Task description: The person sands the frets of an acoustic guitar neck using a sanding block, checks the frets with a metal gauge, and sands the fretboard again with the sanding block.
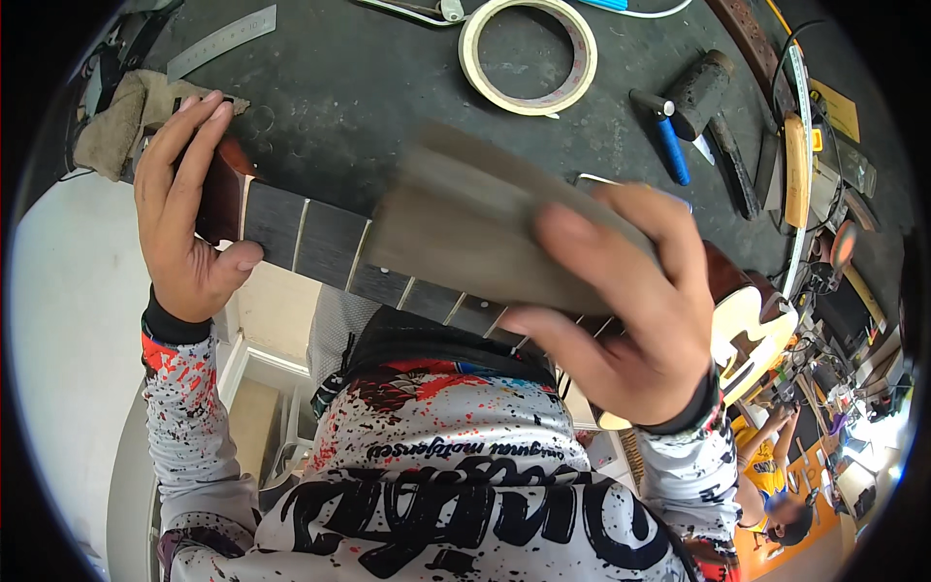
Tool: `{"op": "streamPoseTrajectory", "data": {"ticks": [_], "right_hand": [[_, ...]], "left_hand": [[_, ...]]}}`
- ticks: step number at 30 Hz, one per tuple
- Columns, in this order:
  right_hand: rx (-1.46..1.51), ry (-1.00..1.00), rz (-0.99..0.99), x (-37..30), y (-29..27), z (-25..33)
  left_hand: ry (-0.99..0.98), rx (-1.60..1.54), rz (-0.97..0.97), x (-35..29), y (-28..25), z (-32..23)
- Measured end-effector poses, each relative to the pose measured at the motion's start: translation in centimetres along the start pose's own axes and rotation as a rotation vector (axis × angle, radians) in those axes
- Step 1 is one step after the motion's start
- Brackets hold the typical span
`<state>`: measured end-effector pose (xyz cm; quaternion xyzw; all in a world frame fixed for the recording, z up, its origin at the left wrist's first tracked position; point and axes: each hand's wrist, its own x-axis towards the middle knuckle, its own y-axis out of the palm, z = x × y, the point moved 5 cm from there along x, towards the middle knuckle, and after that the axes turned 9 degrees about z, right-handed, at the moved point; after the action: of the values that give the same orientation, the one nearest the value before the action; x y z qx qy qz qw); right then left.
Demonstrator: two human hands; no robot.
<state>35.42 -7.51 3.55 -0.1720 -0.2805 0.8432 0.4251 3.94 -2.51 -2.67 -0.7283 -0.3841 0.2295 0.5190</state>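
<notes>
A guitar lies across in front of me, its dark fretboard (325, 236) with metal frets running from left to right and its pale body (752, 335) at the right. My left hand (189, 228) grips the headstock end of the neck, fingers over the far side and thumb at the near edge by the nut. My right hand (645, 310) is closed on a flat grey-brown block (456, 223), blurred by motion. The block lies slantwise over the middle of the fretboard and hides part of it. Whether it touches the frets I cannot tell.
On the dark worktop are a roll of masking tape (585, 63), a steel ruler (223, 42), a blue-handled hammer (671, 145) and a black mallet (703, 92). A folded cloth (112, 126) sits beneath the headstock end. Another person (766, 470) is at the lower right, among cluttered tools.
</notes>
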Motion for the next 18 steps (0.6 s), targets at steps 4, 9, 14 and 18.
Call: {"op": "streamPoseTrajectory", "data": {"ticks": [4, 9, 14, 18], "right_hand": [[-0.087, 0.077, 0.036, -2.8, -1.3, -0.2], [-0.066, 0.208, -0.08, -8.4, -3.4, -1.0], [0.011, -0.012, -0.011, 1.8, 0.4, -0.1], [-0.077, 0.105, 0.044, -5.6, -2.0, -1.1]], "left_hand": [[-0.01, -0.013, 0.006, -0.6, -0.1, 0.3], [0.031, 0.01, 0.005, 0.3, -0.1, -0.3], [-0.013, -0.037, 0.007, 0.0, 0.1, 0.2], [-0.03, -0.016, 0.013, -0.4, -0.4, -0.1]]}}
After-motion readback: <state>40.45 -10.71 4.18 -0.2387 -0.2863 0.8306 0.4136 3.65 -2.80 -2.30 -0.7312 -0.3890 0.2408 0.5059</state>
